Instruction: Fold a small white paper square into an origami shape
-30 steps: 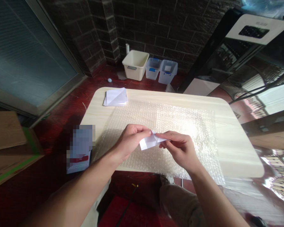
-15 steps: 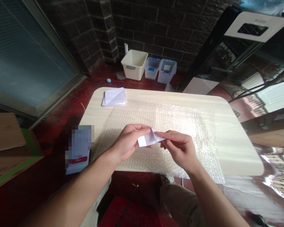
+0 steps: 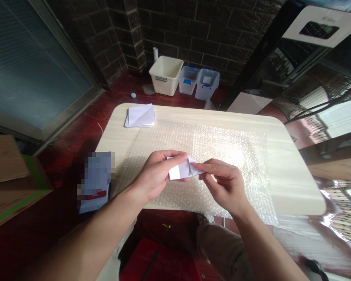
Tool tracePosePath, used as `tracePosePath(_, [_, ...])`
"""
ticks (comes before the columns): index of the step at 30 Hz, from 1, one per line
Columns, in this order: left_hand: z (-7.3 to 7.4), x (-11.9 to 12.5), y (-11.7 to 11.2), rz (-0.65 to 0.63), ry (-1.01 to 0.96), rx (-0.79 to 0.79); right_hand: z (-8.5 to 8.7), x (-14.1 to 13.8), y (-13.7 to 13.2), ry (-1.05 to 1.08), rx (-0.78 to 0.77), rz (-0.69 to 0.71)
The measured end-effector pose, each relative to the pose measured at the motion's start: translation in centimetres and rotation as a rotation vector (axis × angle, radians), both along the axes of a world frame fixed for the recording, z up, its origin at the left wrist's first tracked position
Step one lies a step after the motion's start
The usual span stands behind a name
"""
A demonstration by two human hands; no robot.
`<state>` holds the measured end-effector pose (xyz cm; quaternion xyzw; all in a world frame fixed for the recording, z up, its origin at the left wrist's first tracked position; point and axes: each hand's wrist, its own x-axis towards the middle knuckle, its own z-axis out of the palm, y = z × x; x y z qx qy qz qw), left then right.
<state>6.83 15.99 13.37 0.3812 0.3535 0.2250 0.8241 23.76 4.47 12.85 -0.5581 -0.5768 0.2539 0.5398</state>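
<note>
Translucent bubble wrap [image 3: 163,136] is overhung by the left hand [image 3: 156,171] and right hand [image 3: 224,181]; between their pinching fingers, folded white paper [image 3: 181,171] is held, long axis left-to-right, its right end partly hidden.

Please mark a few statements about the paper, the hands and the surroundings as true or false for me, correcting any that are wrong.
1. The bare left hand and the bare right hand both hold the small folded white paper. True.
2. The right hand lies flat on the tabletop. False: its fingertips pinch the paper's right end.
3. A clear plastic bubble wrap sheet lies on the pale wood-grain table. True.
4. The stack of white paper sheets sits at the table's near right corner. False: it sits near the far left corner.
5. The cream plastic basket stands on the floor beyond the table. True.
</note>
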Motion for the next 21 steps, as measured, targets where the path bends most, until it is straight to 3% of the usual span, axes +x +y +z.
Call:
tracePosePath(10, [0.32,0.24,-0.21,0.074,0.081,0.068,0.67,-0.33,-0.23,-0.076,-0.008,0.067])
tracePosePath(14, [0.16,0.23,-0.13,0.091,0.052,0.120,0.47,-0.36,-0.25,0.067,-0.079,0.054])
tracePosePath(17, [0.15,0.20,-0.10,0.082,0.042,0.172,0.16,-0.40,-0.11,0.262,-0.195,-0.016])
tracePosePath(21, [0.23,0.24,-0.19,0.089,0.070,0.247,0.29,-0.30,0.13,0.378,-0.357,-0.003])
